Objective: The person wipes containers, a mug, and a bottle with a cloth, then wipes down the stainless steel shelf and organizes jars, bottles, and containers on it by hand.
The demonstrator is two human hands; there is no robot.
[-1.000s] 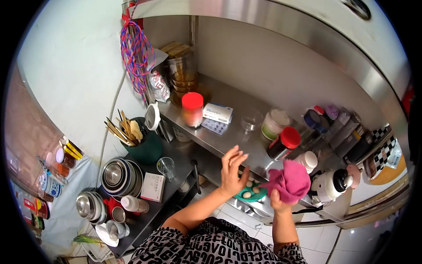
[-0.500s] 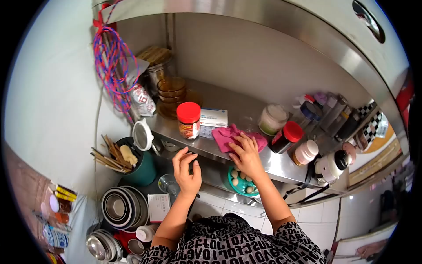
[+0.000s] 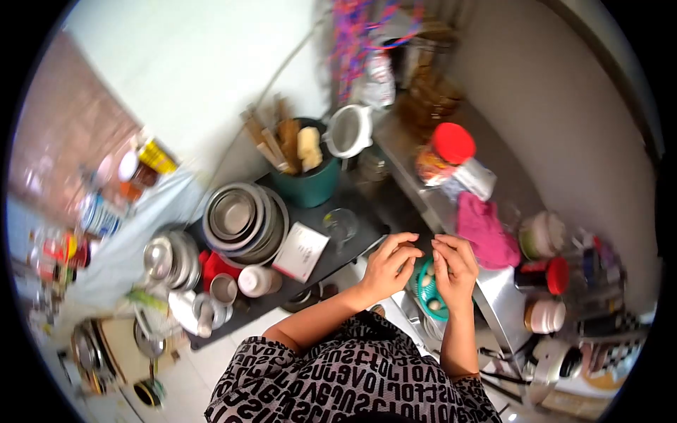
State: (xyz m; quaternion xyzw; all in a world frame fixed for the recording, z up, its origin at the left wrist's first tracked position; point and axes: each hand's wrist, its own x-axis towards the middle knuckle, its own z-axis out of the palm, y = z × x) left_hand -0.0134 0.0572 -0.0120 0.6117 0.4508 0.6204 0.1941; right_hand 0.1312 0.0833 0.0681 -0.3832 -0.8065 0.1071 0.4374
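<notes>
My left hand (image 3: 386,269) is raised in front of me, its fingers loosely bent and apart, with nothing visible in it. Close on its right is my right hand (image 3: 455,273), also loosely curled and without any visible object. A crumpled pink cloth (image 3: 485,233) lies on the steel shelf (image 3: 497,292), just beyond the right hand. Partly hidden behind the hands, a green plastic basket (image 3: 425,296) holds several eggs (image 3: 434,305). A red-lidded jar (image 3: 451,144) and a white box (image 3: 476,178) stand beside the cloth.
On the dark table at left are nested metal bowls (image 3: 243,218), a white carton (image 3: 301,252), a glass (image 3: 340,225) and a white bottle (image 3: 259,281). A green bucket (image 3: 310,185) holds wooden utensils, near a strainer (image 3: 349,131). More jars (image 3: 544,316) line the shelf.
My right hand has left the pink cloth, which stays on the shelf. Both hands have come close together. The view has swung left, showing more of the dark table and bowls.
</notes>
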